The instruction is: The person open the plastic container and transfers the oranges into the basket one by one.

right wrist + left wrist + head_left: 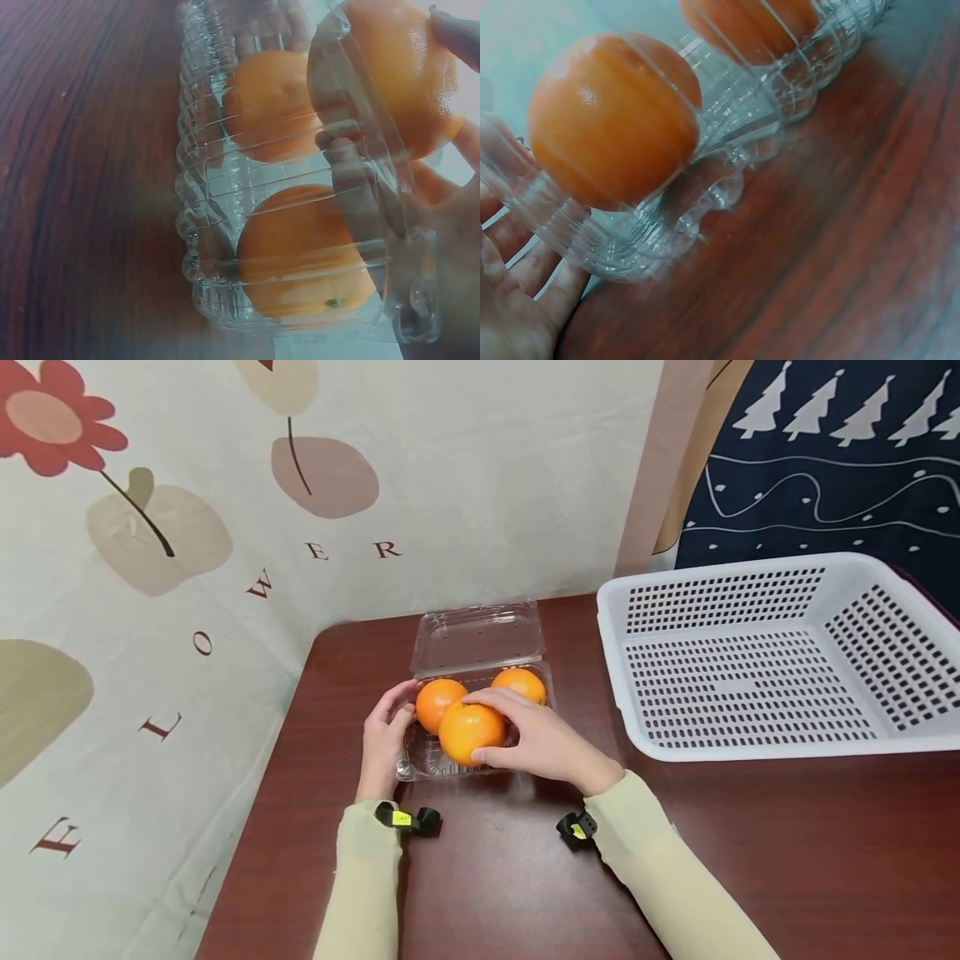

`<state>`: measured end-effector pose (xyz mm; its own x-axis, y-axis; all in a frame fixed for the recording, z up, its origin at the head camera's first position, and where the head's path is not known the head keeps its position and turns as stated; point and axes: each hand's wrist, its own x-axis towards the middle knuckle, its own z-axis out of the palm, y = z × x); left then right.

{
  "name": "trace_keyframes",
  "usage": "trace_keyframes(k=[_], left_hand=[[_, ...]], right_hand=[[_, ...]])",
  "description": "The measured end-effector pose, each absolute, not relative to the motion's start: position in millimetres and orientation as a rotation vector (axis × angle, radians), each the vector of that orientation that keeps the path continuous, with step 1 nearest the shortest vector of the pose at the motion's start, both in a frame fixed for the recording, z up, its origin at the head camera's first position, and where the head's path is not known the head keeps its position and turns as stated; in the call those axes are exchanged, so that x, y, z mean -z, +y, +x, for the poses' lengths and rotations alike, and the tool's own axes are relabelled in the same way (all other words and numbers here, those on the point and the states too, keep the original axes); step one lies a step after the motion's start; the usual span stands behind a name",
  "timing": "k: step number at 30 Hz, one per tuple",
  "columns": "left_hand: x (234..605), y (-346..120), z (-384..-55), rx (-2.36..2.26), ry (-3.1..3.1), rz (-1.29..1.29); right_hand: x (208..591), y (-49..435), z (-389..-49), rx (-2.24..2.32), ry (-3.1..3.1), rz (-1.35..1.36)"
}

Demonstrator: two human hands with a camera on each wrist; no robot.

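Observation:
A hinged clear plastic box lies on the table with its lid folded back. My right hand grips an orange between thumb and fingers, over the box's front part. In the right wrist view this held orange is at the box's rim, above two others. Those are a left orange and a right orange, both inside the box toward the back. My left hand rests against the box's left side. Its fingers show extended along the outer wall in the left wrist view.
To the right stands a large white perforated plastic basket on the dark reddish-brown table. A printed cloth hangs behind and to the left. A dark blue cloth with trees is behind the basket.

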<state>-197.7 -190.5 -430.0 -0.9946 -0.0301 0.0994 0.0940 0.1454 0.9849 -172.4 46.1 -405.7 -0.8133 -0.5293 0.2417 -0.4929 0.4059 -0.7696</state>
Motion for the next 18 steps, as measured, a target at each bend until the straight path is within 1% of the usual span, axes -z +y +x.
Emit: trace_keyframes(k=[11,18], left_hand=[[429.8,-191.5,-196.6,1.995,-2.299,-0.057],[430.7,-190.7,-198.1,2.003,-2.295,-0.073]], right_hand=[[405.9,48.2,-172.8,1.487,2.578,-0.949],[406.8,49.1,-173.4,1.456,2.588,-0.934]])
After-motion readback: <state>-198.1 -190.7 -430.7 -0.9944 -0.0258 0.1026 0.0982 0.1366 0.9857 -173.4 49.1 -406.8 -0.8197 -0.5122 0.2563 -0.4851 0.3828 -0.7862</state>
